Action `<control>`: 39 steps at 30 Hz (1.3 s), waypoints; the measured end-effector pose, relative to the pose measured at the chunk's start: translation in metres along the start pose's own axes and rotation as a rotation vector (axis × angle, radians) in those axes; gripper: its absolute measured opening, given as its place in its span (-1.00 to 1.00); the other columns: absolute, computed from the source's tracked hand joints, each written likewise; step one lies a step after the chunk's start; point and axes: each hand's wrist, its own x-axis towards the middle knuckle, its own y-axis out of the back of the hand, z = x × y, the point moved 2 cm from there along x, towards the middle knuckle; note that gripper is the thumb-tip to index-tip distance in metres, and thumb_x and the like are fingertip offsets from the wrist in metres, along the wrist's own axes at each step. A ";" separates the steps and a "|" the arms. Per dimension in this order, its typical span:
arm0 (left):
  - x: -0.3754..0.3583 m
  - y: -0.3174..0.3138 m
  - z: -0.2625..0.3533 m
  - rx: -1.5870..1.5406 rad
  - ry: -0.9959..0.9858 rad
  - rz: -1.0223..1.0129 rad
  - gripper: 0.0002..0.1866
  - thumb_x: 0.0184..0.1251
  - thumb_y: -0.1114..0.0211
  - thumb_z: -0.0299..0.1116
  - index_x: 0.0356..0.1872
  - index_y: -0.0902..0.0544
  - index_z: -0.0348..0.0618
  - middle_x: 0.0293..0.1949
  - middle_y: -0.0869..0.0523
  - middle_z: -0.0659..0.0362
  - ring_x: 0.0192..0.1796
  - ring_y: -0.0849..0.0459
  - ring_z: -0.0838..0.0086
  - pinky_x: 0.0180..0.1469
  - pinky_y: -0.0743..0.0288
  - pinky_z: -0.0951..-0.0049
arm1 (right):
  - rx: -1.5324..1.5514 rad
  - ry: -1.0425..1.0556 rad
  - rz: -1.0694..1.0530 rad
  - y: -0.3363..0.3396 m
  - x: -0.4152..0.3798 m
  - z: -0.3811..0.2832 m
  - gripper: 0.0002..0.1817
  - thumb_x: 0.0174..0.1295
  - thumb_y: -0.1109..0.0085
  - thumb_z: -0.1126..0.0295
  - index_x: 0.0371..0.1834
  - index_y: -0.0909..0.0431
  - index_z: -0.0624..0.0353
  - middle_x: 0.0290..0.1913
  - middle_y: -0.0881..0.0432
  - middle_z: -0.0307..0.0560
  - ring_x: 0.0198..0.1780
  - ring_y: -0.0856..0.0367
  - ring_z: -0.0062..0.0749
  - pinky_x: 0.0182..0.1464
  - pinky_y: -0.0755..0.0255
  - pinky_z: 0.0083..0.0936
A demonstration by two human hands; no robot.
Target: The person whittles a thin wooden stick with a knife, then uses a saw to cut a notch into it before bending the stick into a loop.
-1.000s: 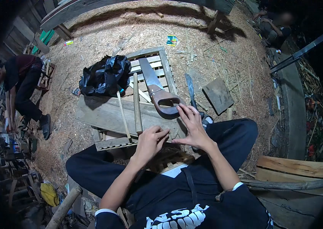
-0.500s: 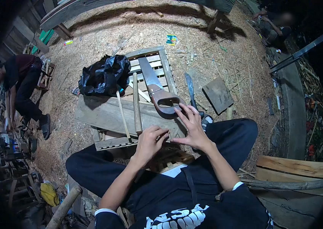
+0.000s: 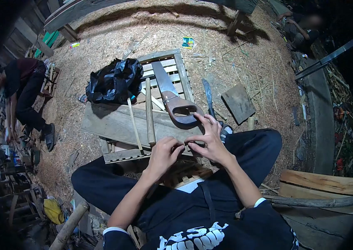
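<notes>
My left hand (image 3: 164, 157) is closed in a pinch over the near edge of a low slatted wooden stand; whatever its fingertips hold is too small to make out. Close against it, my right hand (image 3: 210, 143) brings thumb and forefinger together, its other fingers bent near the saw's grip. The handsaw (image 3: 175, 104) lies on the stand, wooden handle towards me. Left of the saw are a wooden stick (image 3: 149, 112) and a thinner wooden strip (image 3: 134, 125). Beneath them is a wide grey board (image 3: 114, 121).
A black plastic bag (image 3: 116, 81) sits on the stand's far left. A large knife (image 3: 208, 96) and a square wooden block (image 3: 238, 104) lie to the right on shavings. One person bends at left (image 3: 26, 91); another sits far right (image 3: 299, 31). Planks (image 3: 324, 183) lie at lower right.
My right thumb and forefinger have closed from a wide spread and moved left to the left fingertips. My left hand stays nearly in place.
</notes>
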 end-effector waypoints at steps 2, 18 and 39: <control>-0.001 -0.001 -0.001 0.003 -0.028 0.017 -0.86 0.33 -0.51 -0.43 -0.22 -0.77 -0.29 -0.28 -0.71 -0.01 -0.19 -0.70 0.06 -0.10 -0.57 0.18 | 0.000 -0.002 0.018 0.000 0.000 -0.002 -0.79 0.13 -0.57 0.17 -0.14 -0.90 -0.28 0.70 -0.20 -0.06 0.66 0.01 0.21 0.61 0.21 0.13; -0.009 -0.001 0.004 0.018 -0.012 0.047 -0.83 0.28 -0.53 -0.42 -0.24 -0.76 -0.32 -0.26 -0.72 -0.03 -0.09 -0.71 0.04 -0.01 -0.57 0.14 | -0.049 -0.035 0.013 -0.001 0.003 -0.002 -0.81 0.15 -0.56 0.14 -0.15 -0.89 -0.35 0.68 -0.25 -0.16 0.64 -0.04 0.15 0.59 0.23 0.15; -0.012 -0.004 0.005 0.064 -0.081 0.104 -0.85 0.25 -0.54 -0.47 -0.32 -0.74 -0.33 -0.33 -0.69 0.00 -0.16 -0.67 0.08 -0.10 -0.54 0.15 | 0.001 -0.011 0.016 0.003 -0.001 -0.004 -0.67 -0.07 -0.61 0.17 -0.15 -0.88 -0.24 0.68 -0.29 -0.12 0.67 -0.05 0.14 0.60 0.20 0.17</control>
